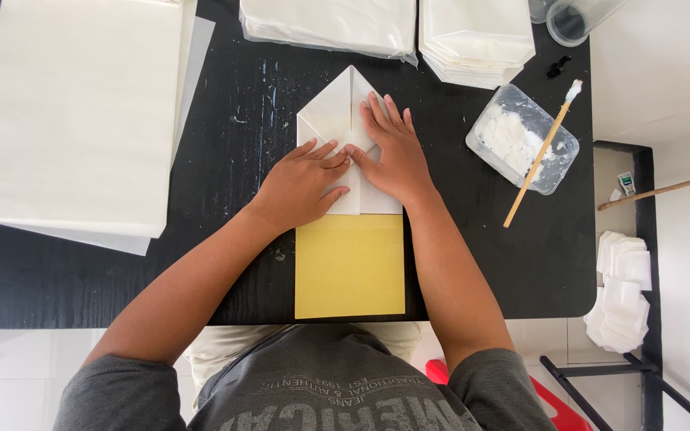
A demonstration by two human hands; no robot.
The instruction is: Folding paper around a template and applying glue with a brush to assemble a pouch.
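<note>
A white sheet of paper [335,112], folded to a point at its far end, lies over a yellow rectangular board [350,267] on the black table [225,152]. My left hand [301,185] lies flat on the paper's left flap with fingers spread toward the middle. My right hand [393,156] presses flat on the right flap, fingers pointing away from me. The two hands touch at the centre seam. Neither hand grips anything.
A big stack of white sheets [81,112] covers the left of the table. Folded paper stacks [477,40] and a bagged pile [329,24] sit at the far edge. A clear tub of white paste [521,137] with a wooden stick [538,156] stands right. More folded pieces [623,291] rest on a side stand.
</note>
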